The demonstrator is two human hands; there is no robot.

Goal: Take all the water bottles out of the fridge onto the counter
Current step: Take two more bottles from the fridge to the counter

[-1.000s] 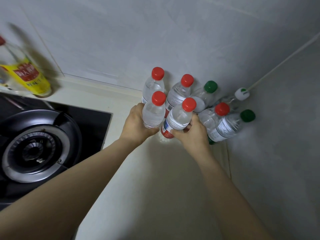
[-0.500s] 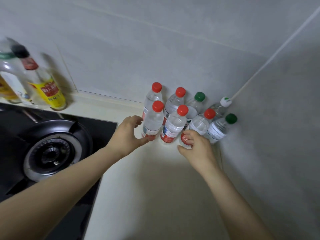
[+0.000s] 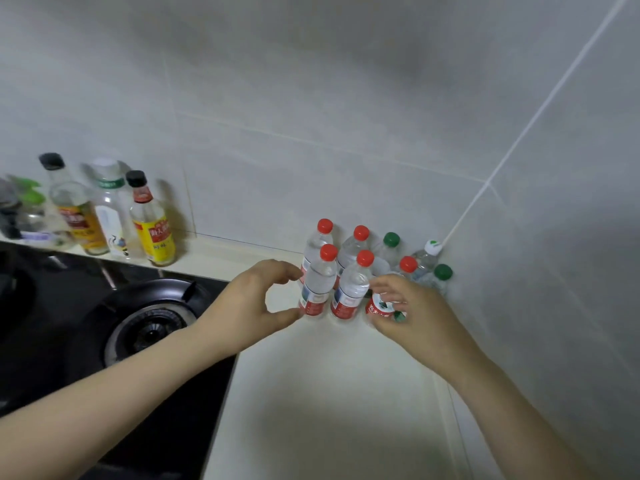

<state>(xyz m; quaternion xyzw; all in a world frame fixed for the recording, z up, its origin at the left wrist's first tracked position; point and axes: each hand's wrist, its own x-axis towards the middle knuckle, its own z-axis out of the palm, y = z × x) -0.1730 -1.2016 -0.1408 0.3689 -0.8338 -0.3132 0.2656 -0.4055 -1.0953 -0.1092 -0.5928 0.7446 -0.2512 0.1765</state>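
Eight bottles stand upright, clustered in the counter corner against the walls; we note our left hand spread, thumb and fingers just beside the front-left bottle; our right hand loosely curled at a red-labelled bottle, grip uncertain; stove to the left.

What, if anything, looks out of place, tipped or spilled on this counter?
Nothing stands out. The water bottles stand upright and capped, clustered in the counter corner. No spill shows. The left hand is open beside the front-left bottle; the right hand hides part of a red-capped bottle, so contact is unclear.
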